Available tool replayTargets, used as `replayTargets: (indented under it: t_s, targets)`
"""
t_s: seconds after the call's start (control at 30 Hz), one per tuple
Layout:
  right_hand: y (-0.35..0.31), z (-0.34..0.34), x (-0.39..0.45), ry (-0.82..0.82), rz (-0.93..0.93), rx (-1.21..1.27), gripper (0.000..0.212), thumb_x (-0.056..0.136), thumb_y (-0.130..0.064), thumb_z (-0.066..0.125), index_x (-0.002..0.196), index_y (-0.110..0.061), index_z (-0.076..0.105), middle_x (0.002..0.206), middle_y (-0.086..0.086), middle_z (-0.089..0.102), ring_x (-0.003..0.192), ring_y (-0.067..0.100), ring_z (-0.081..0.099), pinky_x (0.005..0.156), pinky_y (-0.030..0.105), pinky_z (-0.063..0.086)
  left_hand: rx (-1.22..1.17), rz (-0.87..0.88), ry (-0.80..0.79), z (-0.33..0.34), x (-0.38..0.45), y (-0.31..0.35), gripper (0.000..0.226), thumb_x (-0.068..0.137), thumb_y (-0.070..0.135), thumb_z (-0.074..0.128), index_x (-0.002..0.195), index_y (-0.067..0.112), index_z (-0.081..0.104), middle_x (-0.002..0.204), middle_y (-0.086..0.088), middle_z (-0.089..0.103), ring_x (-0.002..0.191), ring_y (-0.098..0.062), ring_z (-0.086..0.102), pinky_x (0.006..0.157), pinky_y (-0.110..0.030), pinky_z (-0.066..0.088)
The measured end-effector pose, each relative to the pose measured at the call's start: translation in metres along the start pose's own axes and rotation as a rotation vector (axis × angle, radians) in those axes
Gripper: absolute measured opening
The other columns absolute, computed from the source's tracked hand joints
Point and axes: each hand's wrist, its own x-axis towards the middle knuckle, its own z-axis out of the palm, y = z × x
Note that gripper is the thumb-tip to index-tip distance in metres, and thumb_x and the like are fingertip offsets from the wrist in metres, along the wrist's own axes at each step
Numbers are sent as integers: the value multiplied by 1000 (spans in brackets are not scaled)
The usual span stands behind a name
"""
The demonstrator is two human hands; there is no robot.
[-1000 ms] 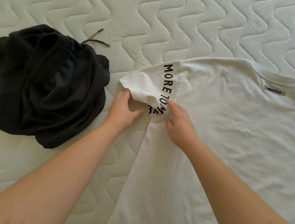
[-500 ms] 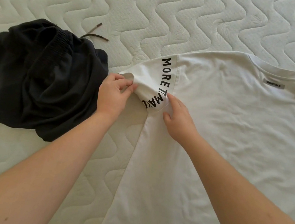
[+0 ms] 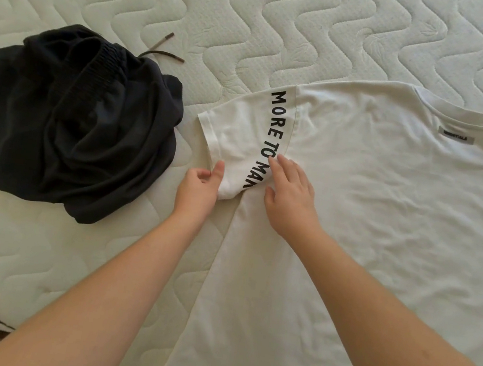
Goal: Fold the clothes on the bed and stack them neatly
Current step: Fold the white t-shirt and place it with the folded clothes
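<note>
White T-shirt (image 3: 369,216) spread flat across the right side of the quilted mattress (image 3: 257,14), collar toward the far edge, small grey label (image 3: 455,137) just below the neckline. Left sleeve (image 3: 240,139) laid out toward the dark clothes, black lettering along its seam (readable as "MORE TO MAK", the rest covered by fingers). Left hand (image 3: 199,189) at the sleeve's lower edge, thumb raised against the cloth, other fingers curled beneath; whether actually pinching the fabric could not be told. Right hand (image 3: 289,195) rested on the shirt at the armpit seam, fingers straight and slightly spread, pressing flat. Crumpled black shorts (image 3: 71,125) heaped on the left of the mattress, unfolded, ribbed waistband on top, drawstring (image 3: 162,52) trailing onto the quilting, just beside the sleeve's cuff.
</note>
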Motion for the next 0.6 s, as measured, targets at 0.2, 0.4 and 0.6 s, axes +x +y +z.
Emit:
replayTargets:
  t_s: [0.2, 0.4, 0.6]
  targets:
    - [-7, 4, -9, 133, 104, 192, 45, 95, -7, 45, 139, -15, 49, 131, 7, 50, 120, 27, 45, 102, 36, 37, -59, 12, 57, 16, -11, 8, 23, 94, 41, 61, 90, 20, 55, 84, 11, 57, 80, -13, 54, 61, -21, 37]
    - [-5, 0, -10, 152, 225, 370, 40, 96, -11, 43, 134, -21, 50, 115, -4, 49, 107, 18, 54, 91, 35, 46, -487, -13, 126, 11, -16, 30, 13, 93, 24, 64, 98, 25, 52, 88, 3, 63, 80, -15, 65, 71, -41, 61]
    - [4, -1, -11, 89, 252, 338, 45, 96, -10, 40, 139, -20, 49, 128, 2, 51, 117, 23, 50, 99, 42, 44, -258, -214, 89, 10, -19, 13, 40, 86, 12, 65, 120, 16, 46, 97, -8, 62, 62, -23, 67, 62, -35, 58]
